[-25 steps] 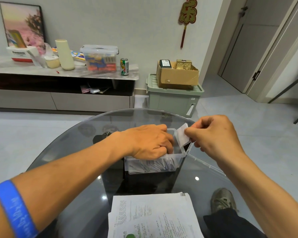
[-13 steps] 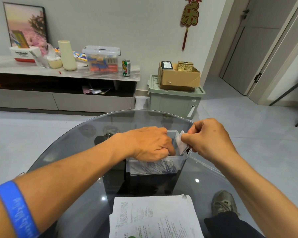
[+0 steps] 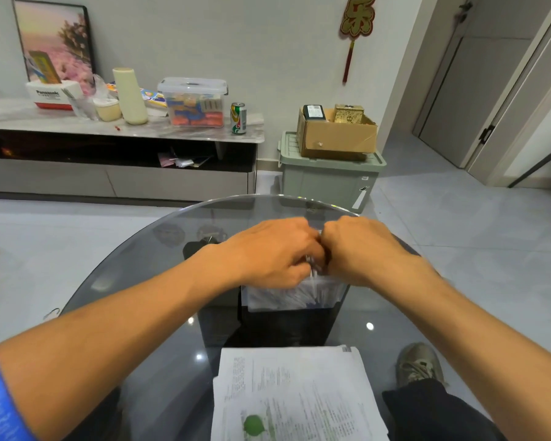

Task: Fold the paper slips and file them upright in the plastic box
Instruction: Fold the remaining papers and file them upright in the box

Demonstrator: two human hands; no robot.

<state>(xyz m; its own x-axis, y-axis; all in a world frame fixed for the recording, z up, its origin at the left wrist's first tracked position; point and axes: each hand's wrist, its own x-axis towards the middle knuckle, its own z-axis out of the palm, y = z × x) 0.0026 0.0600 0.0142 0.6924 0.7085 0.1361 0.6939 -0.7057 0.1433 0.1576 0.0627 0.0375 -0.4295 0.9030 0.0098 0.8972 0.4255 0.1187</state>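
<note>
A clear plastic box (image 3: 295, 297) stands mid-table, packed with upright folded slips (image 3: 299, 296) that show through its front wall. My left hand (image 3: 268, 251) reaches over the box's left part, fingers curled down among the slips' top edges. My right hand (image 3: 361, 249) is pressed against it from the right, its curled fingertips down at the box's right end. The slip it carried is hidden between the two hands; only white slivers (image 3: 314, 271) show there. A stack of printed sheets (image 3: 299, 393) lies at the near edge.
The round dark glass table (image 3: 147, 313) carries the box and sheets. The box's lid lies hidden under my right forearm. My shoe (image 3: 419, 364) shows through the glass at the right. Beyond are a low cabinet (image 3: 118, 183) and a green bin (image 3: 328, 183) with a cardboard box.
My right hand moved left and down with the pinched slip until it met my left hand over the box. The slip, plainly visible before, is now hidden between the hands.
</note>
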